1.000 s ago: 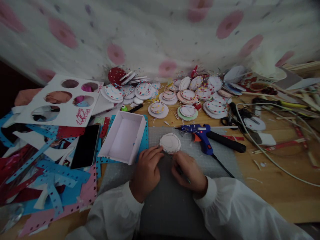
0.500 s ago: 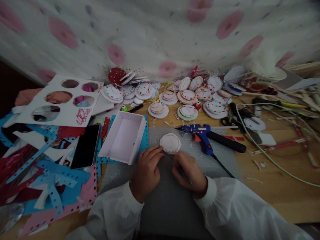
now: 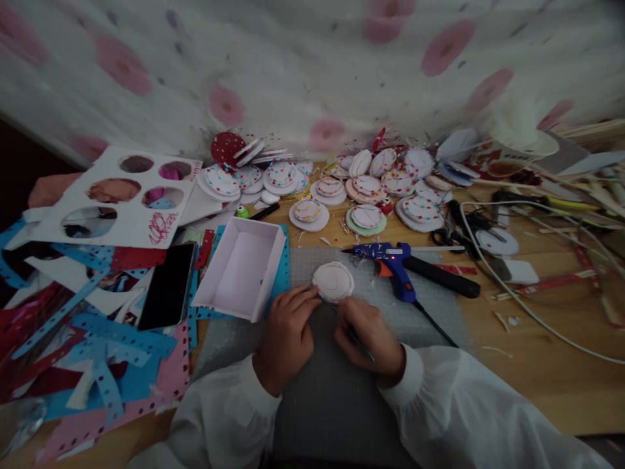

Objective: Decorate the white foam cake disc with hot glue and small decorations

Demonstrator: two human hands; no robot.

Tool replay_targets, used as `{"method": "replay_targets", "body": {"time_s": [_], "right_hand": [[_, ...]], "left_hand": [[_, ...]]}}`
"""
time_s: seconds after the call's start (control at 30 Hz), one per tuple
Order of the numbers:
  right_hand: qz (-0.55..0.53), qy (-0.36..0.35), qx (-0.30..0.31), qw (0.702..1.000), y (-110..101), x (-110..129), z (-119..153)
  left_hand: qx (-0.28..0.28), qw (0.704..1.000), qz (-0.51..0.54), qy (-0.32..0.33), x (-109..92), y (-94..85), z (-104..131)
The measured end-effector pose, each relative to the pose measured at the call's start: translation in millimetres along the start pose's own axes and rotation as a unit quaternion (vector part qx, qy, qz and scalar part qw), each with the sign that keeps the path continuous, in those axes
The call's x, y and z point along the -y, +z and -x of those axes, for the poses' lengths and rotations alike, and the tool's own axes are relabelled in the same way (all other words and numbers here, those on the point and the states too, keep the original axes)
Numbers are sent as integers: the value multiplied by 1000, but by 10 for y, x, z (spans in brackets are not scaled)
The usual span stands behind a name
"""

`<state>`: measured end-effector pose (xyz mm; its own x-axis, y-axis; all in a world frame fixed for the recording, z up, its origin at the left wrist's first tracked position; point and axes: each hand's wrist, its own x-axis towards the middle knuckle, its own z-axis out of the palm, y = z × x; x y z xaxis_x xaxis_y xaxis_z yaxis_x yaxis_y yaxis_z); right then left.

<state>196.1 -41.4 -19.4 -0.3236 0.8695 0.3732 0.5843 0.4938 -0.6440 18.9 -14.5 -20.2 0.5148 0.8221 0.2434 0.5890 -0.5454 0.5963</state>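
Observation:
A white round disc with faint drawn lines lies on the grey cutting mat. At its lower left edge rest the fingertips of my left hand, fingers close together and pressing on the rim. My right hand is closed around a thin dark pen-like tool, its knuckles at the disc's lower right edge; the tool's tip is hidden. Just right of the disc, a blue glue gun with a lit red light lies on the mat.
An open white box and a black phone lie to the left, beside paper scraps and a card with holes. Decorated discs crowd the back. A pale cable and tools are at the right.
The disc has shifted very slightly right and down. My right hand and its tool have moved a little; the tool's tip, seen near the disc before, is now hidden.

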Motion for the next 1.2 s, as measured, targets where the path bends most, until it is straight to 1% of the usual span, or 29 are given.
{"method": "replay_targets", "body": {"time_s": [0.13,0.2,0.37,0.5,0.57,0.67,0.77,0.93,1.03,1.2], "right_hand": [[2,11,1,1000,1,5,-6],[2,6,0,1000,3,3,5],[-6,-20,-36,999,16,-6,34],[-6,10,-11,1000,12,-2,20],[-6,7,-3,1000,11,-3,19],[-4,-7,-15,1000,17,-11,32],[3,6,-15,1000,26,-21,37],[3,8,-28,1000,23,-19,26],[-25,4,-51,998,20,3,35],[-121,-26,-143,982,4,71,69]], "left_hand": [[-1,1000,0,2,-4,-4,-1],[-2,1000,0,3,-9,-6,-3],[-2,1000,-2,0,-18,-10,-12],[0,1000,-4,0,-22,-16,-14],[0,1000,-4,1,-22,-17,-14],[0,1000,-3,1,-23,-15,-11],[-4,1000,-3,2,-22,-10,-7],[3,1000,-4,0,-12,-5,-6],[-10,1000,13,5,-5,-11,-6],[-61,995,82,8,-15,-32,7]]}}
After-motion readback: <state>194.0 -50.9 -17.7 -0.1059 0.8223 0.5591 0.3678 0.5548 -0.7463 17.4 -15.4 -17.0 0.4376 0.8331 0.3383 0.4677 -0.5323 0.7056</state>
